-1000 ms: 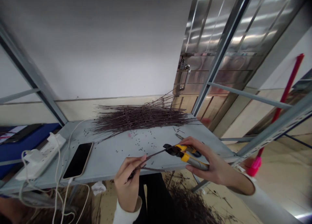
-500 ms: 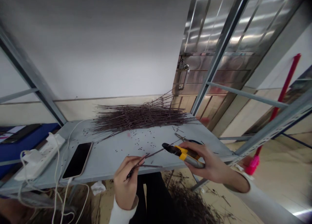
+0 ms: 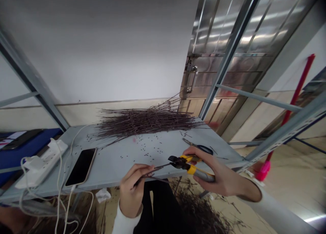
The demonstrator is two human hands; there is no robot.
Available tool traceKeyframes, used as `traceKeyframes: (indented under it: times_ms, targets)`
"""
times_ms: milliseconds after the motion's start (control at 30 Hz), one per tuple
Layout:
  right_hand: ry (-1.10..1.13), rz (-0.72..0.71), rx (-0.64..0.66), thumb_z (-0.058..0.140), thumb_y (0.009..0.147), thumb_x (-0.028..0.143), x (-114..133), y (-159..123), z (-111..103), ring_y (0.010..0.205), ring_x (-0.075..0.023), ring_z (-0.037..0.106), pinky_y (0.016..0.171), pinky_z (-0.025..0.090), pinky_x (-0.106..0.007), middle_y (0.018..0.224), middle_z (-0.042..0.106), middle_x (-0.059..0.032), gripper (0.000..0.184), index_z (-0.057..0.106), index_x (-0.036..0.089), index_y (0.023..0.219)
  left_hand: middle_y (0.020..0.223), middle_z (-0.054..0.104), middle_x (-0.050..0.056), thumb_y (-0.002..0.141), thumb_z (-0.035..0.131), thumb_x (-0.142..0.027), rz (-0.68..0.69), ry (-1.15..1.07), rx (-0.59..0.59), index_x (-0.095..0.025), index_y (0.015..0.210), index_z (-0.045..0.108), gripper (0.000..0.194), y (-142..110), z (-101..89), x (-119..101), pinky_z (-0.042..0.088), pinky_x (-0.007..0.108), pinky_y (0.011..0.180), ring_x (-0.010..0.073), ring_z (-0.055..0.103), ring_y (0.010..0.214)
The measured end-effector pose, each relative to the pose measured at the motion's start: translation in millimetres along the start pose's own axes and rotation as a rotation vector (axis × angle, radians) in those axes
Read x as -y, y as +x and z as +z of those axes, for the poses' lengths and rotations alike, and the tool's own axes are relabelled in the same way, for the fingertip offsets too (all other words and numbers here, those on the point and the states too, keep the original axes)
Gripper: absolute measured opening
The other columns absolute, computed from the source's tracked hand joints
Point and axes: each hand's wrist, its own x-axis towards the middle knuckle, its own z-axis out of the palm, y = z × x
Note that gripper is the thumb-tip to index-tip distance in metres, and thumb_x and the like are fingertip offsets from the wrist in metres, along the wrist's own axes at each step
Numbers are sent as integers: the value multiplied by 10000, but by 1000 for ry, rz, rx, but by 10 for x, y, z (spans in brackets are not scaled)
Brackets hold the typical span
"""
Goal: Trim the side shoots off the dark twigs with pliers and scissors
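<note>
My left hand [image 3: 133, 190] is closed around a few thin dark twigs [image 3: 159, 167] at the table's front edge, their ends pointing right. My right hand [image 3: 216, 171] grips yellow-and-grey cutting pliers [image 3: 189, 164] by the handles. The handles are spread, and the black jaws meet the tip of one twig. Whether the blades have bitten into it, I cannot tell. Just behind the right hand, scissors with dark handles [image 3: 203, 148] lie on the table. A large pile of similar twigs [image 3: 147, 121] stretches along the back.
Small clippings are scattered over the grey table [image 3: 112, 166]. A phone [image 3: 81, 167] and a white power strip [image 3: 43, 162] with cables lie at left. Metal shelf posts [image 3: 229, 54] rise on both sides. Cut twigs [image 3: 198, 207] heap on the floor below.
The pliers have opened and their jaws now sit at the twig's end. The twigs in my left hand have shifted, and less of their length shows to the right.
</note>
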Motion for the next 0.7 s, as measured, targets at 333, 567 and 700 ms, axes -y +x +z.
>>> traceKeyframes:
  times_ms: [333, 567, 700]
  targets:
    - [91, 127, -103, 514, 656, 174, -53, 23, 227, 512, -99, 372, 459, 313, -216, 627, 451, 34, 300, 555, 185, 953, 781, 691, 53, 802, 477, -16, 16, -9, 106, -209, 882, 738, 335, 13, -26, 14, 533, 225, 617, 159, 661, 701]
    - [-160, 135, -348, 543, 633, 206, -238, 60, 385, 640, -156, 553, 577, 460, -258, 852, 597, -42, 380, 503, 197, 1011, 608, 585, 7, 868, 519, -180, -132, -4, 166, -173, 855, 694, 176, 3, -3, -57, 466, 231, 513, 117, 549, 485]
    - [-435, 164, -594, 553, 693, 247, -409, 120, 527, 826, -249, 620, 733, 503, -336, 940, 633, -101, 338, 531, 227, 1030, 499, 523, -34, 863, 552, -264, -298, -17, 188, -163, 825, 673, 162, -27, 93, -170, 425, 214, 463, 108, 505, 429]
